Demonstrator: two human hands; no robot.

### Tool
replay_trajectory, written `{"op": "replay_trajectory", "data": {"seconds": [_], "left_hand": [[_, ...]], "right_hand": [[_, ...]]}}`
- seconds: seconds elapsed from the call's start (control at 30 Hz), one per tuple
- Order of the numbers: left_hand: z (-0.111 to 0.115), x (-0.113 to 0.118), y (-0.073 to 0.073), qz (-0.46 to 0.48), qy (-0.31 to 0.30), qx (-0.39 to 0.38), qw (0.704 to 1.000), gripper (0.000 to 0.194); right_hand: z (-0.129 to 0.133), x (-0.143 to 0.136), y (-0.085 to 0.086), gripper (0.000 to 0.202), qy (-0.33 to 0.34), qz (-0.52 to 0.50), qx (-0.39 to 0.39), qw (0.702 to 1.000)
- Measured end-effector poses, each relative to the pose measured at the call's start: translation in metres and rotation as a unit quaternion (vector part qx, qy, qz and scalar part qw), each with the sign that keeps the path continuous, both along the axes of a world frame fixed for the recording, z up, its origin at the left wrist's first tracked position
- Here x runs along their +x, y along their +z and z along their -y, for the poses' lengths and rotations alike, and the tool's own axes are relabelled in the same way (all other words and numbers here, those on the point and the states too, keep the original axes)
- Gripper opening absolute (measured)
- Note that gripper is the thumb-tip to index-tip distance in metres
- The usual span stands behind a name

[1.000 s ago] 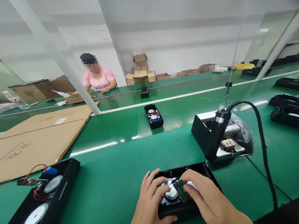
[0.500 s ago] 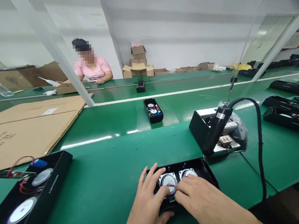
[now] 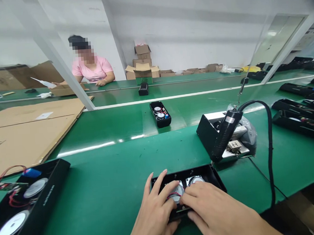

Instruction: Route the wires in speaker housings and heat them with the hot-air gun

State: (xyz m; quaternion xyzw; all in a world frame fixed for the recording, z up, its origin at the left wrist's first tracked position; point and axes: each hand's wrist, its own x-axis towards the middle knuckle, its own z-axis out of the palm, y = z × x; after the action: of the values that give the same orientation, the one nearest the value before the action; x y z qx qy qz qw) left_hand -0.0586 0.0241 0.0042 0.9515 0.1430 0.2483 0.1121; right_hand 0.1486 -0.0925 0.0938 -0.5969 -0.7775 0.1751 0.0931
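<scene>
A small black speaker housing (image 3: 203,173) lies open side up on the green desk (image 3: 119,190), at its near edge, directly below the camera. Two round speaker drivers (image 3: 194,180) are seated in it side by side, with a thin red wire (image 3: 170,195) running across the left one.

The housing is covered from both sides. The left hand (image 3: 154,211) is laid over its left end with fingers spread, fingertips pressed on the left driver, apparently so that the part is held flat. The right hand (image 3: 213,208) is laid over the middle, fingers bent down into the cavity next to the red wire. Neither hand is closed around anything; both are pressing down, and what lies beneath the right fingers is hidden.

Just behind the housing to the right, a black electric screwdriver (image 3: 224,134) is leaned tip-down against an open metal parts box (image 3: 211,132), its thick cable (image 3: 270,149) arched over to the desk edge, so that it is kept within easy reach. At the near left, a longer open speaker housing (image 3: 46,188) with larger drivers and red leads is laid. Farther back another small housing (image 3: 160,114) is set on the belt, flat cardboard (image 3: 27,136) is spread at the left, and a person in a pink shirt (image 3: 91,69) is seated beyond a slanted post.
</scene>
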Motion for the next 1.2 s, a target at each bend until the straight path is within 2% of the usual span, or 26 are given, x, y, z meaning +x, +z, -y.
{"op": "replay_trajectory", "data": {"seconds": [0.07,0.2,0.3,0.47,0.57,0.63,0.7,0.77,0.83,0.97,1.2], "left_hand": [[-0.001,0.002,0.006,0.009,-0.005,-0.014,1.000,0.036],[-0.002,0.004,0.015,0.021,-0.005,-0.047,0.999,0.035],[-0.004,0.003,0.015,0.030,-0.008,-0.057,0.998,0.036],[-0.004,0.001,0.012,-0.007,-0.026,-0.014,1.000,0.043],[-0.004,0.005,0.022,-0.001,-0.008,-0.072,0.997,0.039],[-0.012,0.011,0.037,-0.057,-0.001,-0.159,0.986,0.033],[-0.027,0.019,0.057,-0.140,0.001,-0.256,0.957,0.026],[-0.047,0.028,0.073,-0.172,0.001,-0.308,0.936,0.018],[-0.068,0.036,0.084,-0.187,-0.002,-0.341,0.921,0.024],[-0.092,0.044,0.091,-0.223,-0.017,-0.401,0.889,0.036],[-0.093,0.045,0.093,-0.242,-0.019,-0.448,0.861,0.034]], "right_hand": [[-0.001,0.000,-0.001,0.017,0.000,-0.023,-0.003,1.000],[-0.003,0.000,-0.005,0.017,0.016,-0.024,-0.014,0.999],[-0.004,0.002,-0.009,0.022,0.011,-0.045,-0.034,0.998],[-0.003,0.001,-0.011,0.024,-0.003,-0.059,-0.046,0.997],[-0.002,-0.007,-0.012,0.024,-0.011,-0.047,-0.039,0.998],[-0.006,-0.012,-0.010,0.024,-0.034,-0.039,-0.036,0.998],[-0.018,-0.013,-0.004,0.026,-0.063,-0.028,-0.040,0.997],[-0.036,-0.008,0.004,0.026,-0.084,-0.024,-0.052,0.995],[-0.058,0.002,0.013,0.023,-0.088,-0.039,-0.075,0.993],[-0.086,0.019,0.024,0.028,-0.065,-0.079,-0.111,0.989],[-0.083,0.021,0.022,0.023,-0.054,-0.095,-0.103,0.989]]}}
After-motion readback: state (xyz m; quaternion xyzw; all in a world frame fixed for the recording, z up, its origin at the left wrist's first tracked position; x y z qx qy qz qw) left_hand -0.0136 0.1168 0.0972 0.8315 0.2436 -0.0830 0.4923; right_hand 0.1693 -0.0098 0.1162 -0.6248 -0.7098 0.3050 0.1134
